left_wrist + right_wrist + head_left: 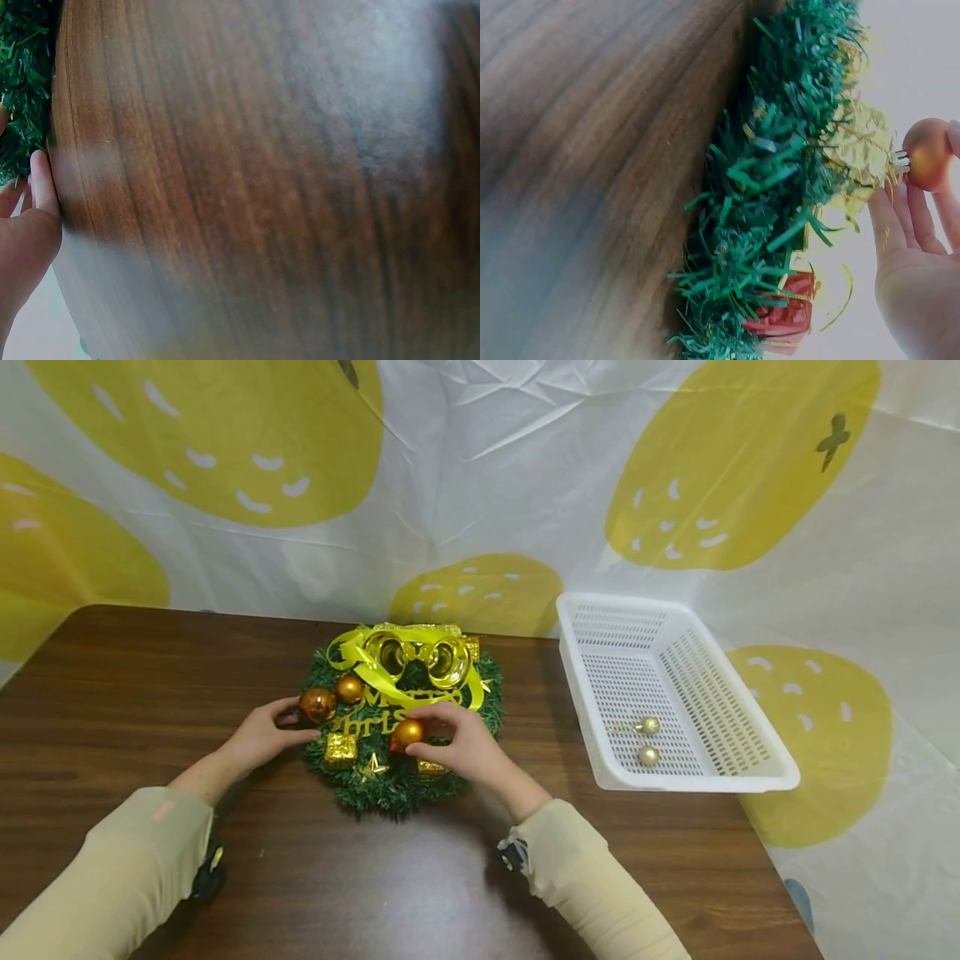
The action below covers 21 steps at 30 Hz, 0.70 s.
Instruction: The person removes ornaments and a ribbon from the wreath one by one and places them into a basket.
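A green tinsel wreath (397, 797) lies on the table with gold lettering, yellow ribbon (360, 664) and gold bells (450, 662) on it. My right hand (468, 747) pinches an orange ball ornament (409, 732) between thumb and fingers, over the wreath's lower right. Its silver cap faces a gold-wrapped gift ornament (859, 146) in the right wrist view. At the wreath's left edge my left hand (258, 739) touches the tinsel with thumb and fingers extended, beside a larger brown ball (317, 704). Its fingertips are partly hidden there. A smaller orange ball (348, 688) sits nearby.
A white plastic basket (581, 693) stands to the right, with two pale gold balls (649, 740) inside. The wooden table (352, 893) meets a lemon-patterned cloth (480, 510) behind. A gold gift ornament (341, 749) and gold star (372, 767) are on the wreath.
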Tool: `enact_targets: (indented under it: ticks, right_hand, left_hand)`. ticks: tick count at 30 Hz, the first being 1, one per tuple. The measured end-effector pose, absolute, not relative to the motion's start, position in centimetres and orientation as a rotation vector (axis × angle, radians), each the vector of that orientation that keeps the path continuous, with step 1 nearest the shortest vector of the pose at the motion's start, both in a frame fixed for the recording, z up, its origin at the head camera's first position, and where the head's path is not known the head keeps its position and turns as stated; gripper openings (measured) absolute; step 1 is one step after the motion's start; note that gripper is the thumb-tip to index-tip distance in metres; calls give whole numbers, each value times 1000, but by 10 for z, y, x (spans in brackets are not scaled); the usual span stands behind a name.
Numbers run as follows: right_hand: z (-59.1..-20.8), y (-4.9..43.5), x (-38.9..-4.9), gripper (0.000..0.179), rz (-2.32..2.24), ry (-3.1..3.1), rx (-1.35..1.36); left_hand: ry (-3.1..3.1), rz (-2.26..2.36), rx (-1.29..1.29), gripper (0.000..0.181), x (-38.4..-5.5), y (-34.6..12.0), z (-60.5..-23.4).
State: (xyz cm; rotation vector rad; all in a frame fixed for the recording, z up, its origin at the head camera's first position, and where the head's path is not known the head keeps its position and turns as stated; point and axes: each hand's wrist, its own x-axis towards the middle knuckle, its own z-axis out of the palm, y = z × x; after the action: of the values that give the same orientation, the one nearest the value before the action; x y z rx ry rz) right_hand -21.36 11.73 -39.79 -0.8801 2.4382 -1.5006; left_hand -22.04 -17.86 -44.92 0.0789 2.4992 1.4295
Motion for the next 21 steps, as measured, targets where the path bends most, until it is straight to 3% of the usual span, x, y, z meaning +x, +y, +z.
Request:
enact_targets:
  ticks: [21]
  right_hand:
    - [-373,140,-226,33,-1737,2366,-625]
  left_hand:
    - [2505,1420,78,81,-219,-178,-447]
